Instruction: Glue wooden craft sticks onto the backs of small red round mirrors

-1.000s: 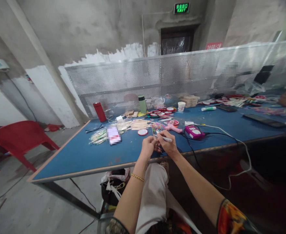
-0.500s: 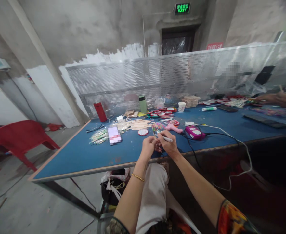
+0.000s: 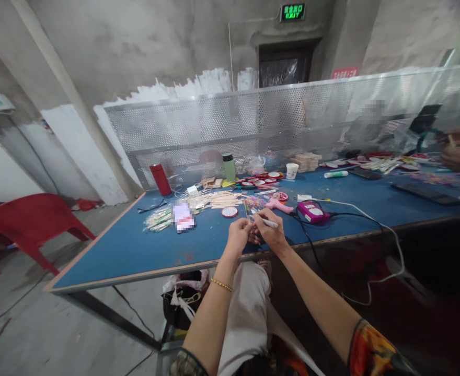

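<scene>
Both my hands meet at the near edge of the blue table (image 3: pixel 144 245). My right hand (image 3: pixel 271 231) is closed on a white pen (image 3: pixel 268 223), its tip pointing left toward my left hand. My left hand (image 3: pixel 238 235) is closed in a pinch on a small object that I cannot make out, held right against the pen tip. A gold bracelet (image 3: pixel 221 284) sits on my left wrist. Just beyond my hands lie a colourful patterned sheet (image 3: pixel 253 203) and a round red-rimmed disc (image 3: pixel 229 212).
A pink glue gun (image 3: pixel 279 205), a magenta device (image 3: pixel 311 212) with black and white cables, wooden sticks (image 3: pixel 224 199), a red bottle (image 3: pixel 160 179), a green bottle (image 3: pixel 229 167) and a paper cup (image 3: pixel 291 171) lie on the table. Another person's hands (image 3: pixel 459 151) work at far right. A red chair (image 3: pixel 34 222) stands left.
My hands have stayed in place with the pen. The other person's hands at far right have lifted and drawn back toward the right edge.
</scene>
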`<control>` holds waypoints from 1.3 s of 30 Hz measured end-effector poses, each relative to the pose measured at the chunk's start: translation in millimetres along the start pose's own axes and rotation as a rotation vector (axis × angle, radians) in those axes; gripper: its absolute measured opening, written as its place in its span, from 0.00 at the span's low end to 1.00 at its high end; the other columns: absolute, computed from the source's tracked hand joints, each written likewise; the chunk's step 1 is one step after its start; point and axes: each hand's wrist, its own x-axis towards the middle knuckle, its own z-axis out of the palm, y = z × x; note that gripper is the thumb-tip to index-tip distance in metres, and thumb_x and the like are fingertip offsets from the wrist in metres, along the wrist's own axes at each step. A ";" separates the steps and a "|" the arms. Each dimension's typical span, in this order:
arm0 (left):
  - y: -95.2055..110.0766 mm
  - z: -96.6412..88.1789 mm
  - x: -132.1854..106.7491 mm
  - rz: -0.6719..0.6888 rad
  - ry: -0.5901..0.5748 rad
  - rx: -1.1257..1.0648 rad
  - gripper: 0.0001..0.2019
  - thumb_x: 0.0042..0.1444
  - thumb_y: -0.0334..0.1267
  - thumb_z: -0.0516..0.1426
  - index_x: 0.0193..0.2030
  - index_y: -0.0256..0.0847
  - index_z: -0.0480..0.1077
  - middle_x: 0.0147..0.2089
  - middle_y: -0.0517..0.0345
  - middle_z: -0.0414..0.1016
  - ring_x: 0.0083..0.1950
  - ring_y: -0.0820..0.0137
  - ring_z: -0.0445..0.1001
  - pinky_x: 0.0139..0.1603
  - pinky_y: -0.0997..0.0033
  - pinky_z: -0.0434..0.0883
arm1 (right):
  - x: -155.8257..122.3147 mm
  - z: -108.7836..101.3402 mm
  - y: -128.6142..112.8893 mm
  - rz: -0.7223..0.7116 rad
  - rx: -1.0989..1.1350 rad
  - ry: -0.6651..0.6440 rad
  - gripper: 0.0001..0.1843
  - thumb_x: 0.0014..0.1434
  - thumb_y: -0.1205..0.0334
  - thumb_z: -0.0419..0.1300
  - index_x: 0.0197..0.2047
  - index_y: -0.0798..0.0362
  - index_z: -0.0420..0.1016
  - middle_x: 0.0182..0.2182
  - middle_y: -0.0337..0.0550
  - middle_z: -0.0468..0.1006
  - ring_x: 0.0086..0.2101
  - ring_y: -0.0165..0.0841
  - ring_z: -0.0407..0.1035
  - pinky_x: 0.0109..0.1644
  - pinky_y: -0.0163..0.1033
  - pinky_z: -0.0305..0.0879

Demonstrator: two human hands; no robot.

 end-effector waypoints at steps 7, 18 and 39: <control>0.1 -0.5 0.6 0.000 -0.005 0.026 0.12 0.48 0.42 0.62 0.26 0.39 0.64 0.20 0.62 0.71 0.18 0.71 0.72 0.20 0.71 0.71 | 1.7 -0.2 -1.3 0.011 0.015 -0.031 0.12 0.59 0.55 0.56 0.26 0.50 0.67 0.20 0.36 0.71 0.19 0.30 0.67 0.24 0.35 0.64; 0.8 -0.9 0.1 0.001 -0.004 0.004 0.11 0.46 0.42 0.62 0.25 0.39 0.64 0.19 0.63 0.71 0.18 0.72 0.71 0.21 0.72 0.71 | -0.6 0.2 2.3 0.012 0.037 -0.039 0.12 0.59 0.56 0.56 0.26 0.50 0.67 0.18 0.36 0.71 0.19 0.29 0.66 0.25 0.34 0.64; -2.6 -0.6 1.8 0.022 0.008 -0.005 0.10 0.48 0.40 0.60 0.25 0.39 0.64 0.19 0.62 0.71 0.17 0.71 0.71 0.20 0.71 0.71 | -0.4 1.0 6.4 -0.004 0.040 -0.056 0.11 0.59 0.57 0.56 0.26 0.50 0.67 0.18 0.35 0.70 0.18 0.29 0.65 0.23 0.34 0.63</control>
